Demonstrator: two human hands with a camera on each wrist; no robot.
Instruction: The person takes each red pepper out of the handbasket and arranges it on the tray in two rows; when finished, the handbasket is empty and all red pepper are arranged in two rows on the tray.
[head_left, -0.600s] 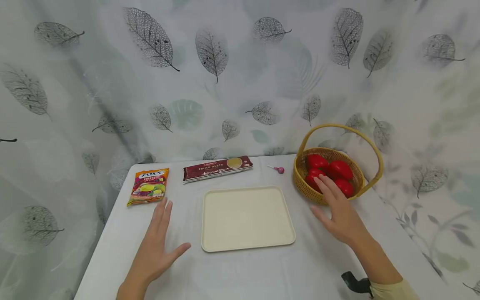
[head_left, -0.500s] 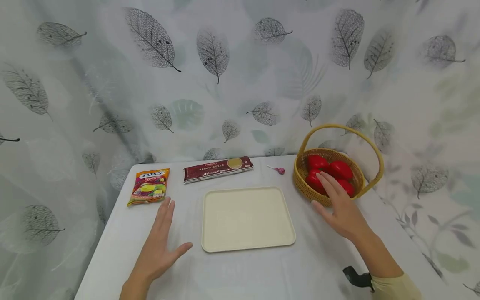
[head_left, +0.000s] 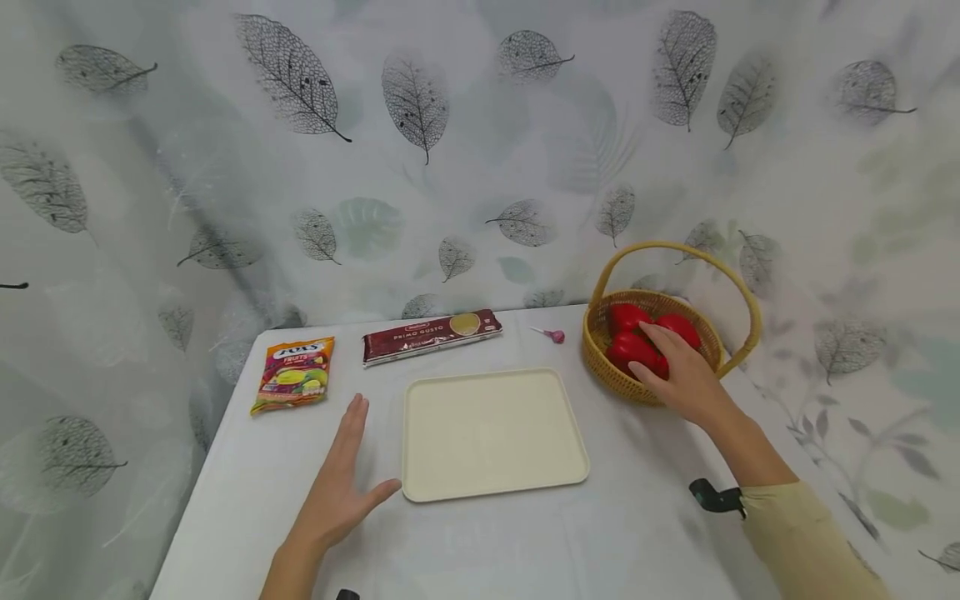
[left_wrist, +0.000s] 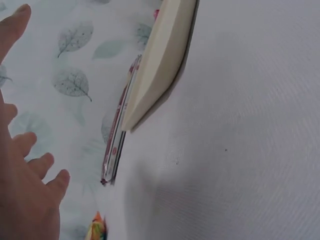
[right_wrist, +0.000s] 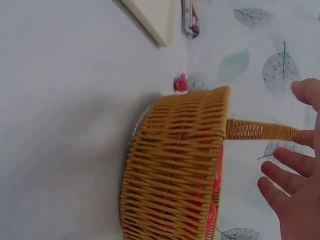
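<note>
My right hand (head_left: pixel 686 375) is over the wicker basket (head_left: pixel 615 379) at the right of the table, close above several smooth red rounded things (head_left: pixel 628 350) inside. Their exact kind is unclear. In the right wrist view its fingers are spread and slightly bent beside the basket's rim and handle (right_wrist: pixel 260 131), with nothing held. My left hand (head_left: pixel 337 492) hovers left of the cream tray (head_left: pixel 495 437), fingers extended and thumb spread toward the tray's edge. In the left wrist view that hand (left_wrist: pixel 25 190) holds nothing. Part of the basket's contents is hidden by my right hand.
At the back lies a long dark red packet (head_left: pixel 432 336) marked Primo Gusto. An orange bag of fruit candy (head_left: pixel 294 375) lies at the left, and a pink lollipop (head_left: pixel 555 336) near the basket. A leaf-patterned curtain (head_left: pixel 465 150) hangs behind the white table (head_left: pixel 480 550).
My right hand has moved forward, farther over the basket, its fingers now closer to the red things. The left hand has shifted slightly right toward the tray. The view has turned a little.
</note>
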